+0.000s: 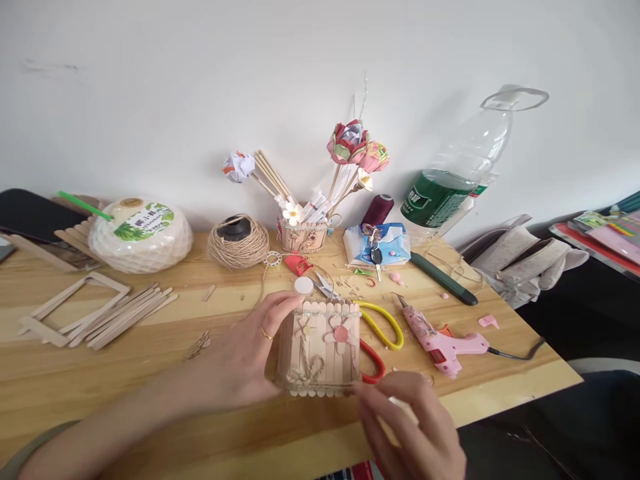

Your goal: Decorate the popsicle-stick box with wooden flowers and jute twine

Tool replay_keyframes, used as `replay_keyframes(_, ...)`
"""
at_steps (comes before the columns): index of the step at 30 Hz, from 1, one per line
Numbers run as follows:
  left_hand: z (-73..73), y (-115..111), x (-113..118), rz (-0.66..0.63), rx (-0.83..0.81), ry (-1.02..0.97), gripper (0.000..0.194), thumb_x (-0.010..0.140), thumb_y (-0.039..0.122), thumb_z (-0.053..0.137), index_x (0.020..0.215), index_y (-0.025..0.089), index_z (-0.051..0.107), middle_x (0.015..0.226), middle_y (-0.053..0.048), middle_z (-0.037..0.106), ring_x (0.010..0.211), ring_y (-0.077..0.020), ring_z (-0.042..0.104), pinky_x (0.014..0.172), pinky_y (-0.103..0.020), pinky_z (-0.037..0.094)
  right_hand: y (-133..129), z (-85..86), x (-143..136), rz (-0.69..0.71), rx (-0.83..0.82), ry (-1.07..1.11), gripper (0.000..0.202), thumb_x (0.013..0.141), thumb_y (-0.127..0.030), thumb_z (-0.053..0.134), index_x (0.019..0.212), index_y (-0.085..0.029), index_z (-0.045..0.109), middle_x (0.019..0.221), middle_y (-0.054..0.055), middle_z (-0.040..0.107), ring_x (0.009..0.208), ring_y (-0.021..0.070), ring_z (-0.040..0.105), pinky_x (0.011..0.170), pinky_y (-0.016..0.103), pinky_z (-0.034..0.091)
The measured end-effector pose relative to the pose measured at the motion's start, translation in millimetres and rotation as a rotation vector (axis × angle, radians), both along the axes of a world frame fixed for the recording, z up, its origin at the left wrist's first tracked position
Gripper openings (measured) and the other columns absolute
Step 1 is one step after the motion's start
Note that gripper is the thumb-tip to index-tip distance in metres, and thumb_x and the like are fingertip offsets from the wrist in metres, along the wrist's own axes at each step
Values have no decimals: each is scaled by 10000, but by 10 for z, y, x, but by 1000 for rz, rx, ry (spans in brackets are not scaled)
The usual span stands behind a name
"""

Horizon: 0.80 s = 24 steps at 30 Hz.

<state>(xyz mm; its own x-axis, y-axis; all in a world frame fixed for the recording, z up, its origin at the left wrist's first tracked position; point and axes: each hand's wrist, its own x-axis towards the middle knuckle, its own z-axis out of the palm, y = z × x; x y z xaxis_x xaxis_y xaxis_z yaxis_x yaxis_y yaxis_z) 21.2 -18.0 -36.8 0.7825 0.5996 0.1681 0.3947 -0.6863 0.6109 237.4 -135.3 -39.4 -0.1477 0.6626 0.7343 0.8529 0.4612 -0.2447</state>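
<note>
My left hand point(245, 353) is closed around the left side of a small box made of craft sticks point(320, 353). Twine runs along the box's top and bottom edges, and its front bears a pink stick flower point(341, 333), a smaller pale flower point(307, 329) and a twine bow point(314, 368). My right hand point(413, 423) pinches at the box's lower right corner; whatever sits between its fingertips is too small and blurred to make out. Behind the box lie scissors with one yellow and one red handle point(383, 327), partly hidden. A white round cap point(303, 287) shows just above my left fingertips.
A pink glue gun point(450, 347) with a cord rests on the right. Loose craft sticks point(125, 317) and a stick frame point(75, 303) lie left. Along the wall stand a wrapped coconut point(143, 250), twine ball point(238, 243), decorated flower holder point(303, 239), wipes pack point(357, 250) and large bottle point(440, 193).
</note>
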Motion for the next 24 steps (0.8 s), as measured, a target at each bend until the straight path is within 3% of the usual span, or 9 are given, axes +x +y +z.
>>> replay_keyframes(4,1,-4,-3,-8,5,10,945,710,240,657,1367,339,-15,1380,-133,229,1253,-324,352,963,-487,422,64,52,-235,106,2,-73,128,836,-116,559,926,-159,639,698,12,634,673,129,570,609,245,483)
replay_keyframes(13,-17,3,24,39,-28,-12,937,701,247,661,1358,348,1,1367,-130,260,1230,-334,384,931,-509,441,156,3,-300,74,-33,-111,128,836,-140,583,945,-164,644,789,20,675,737,154,550,648,276,441)
replay_keyframes(16,-13,-20,36,119,-13,-1,932,699,325,679,1356,341,19,1359,-131,278,1217,-341,399,917,-520,448,150,-2,-250,97,-98,-31,154,845,-153,570,988,-169,624,869,49,640,806,173,552,705,294,461)
replay_keyframes(18,0,-47,40,182,6,47,1003,642,460,721,1358,340,29,1358,-137,285,1204,-363,409,888,-530,464,142,-3,-128,94,-155,27,201,863,-148,531,1057,-149,583,923,78,599,870,183,559,733,297,479)
replay_keyframes(21,3,-85,36,265,51,144,1172,504,688,697,1375,334,-2,1369,-164,285,1143,-397,461,808,-536,499,116,-23,242,-139,-87,6,258,856,-110,501,1109,-145,538,958,92,582,899,193,570,760,306,484)
replay_keyframes(24,-31,-104,25,323,104,233,1257,432,800,612,1395,316,-35,1372,-201,297,1029,-415,541,687,-526,526,52,-73,761,-466,-149,-226,297,871,-136,416,1144,-144,530,1000,111,607,919,248,581,781,378,487)
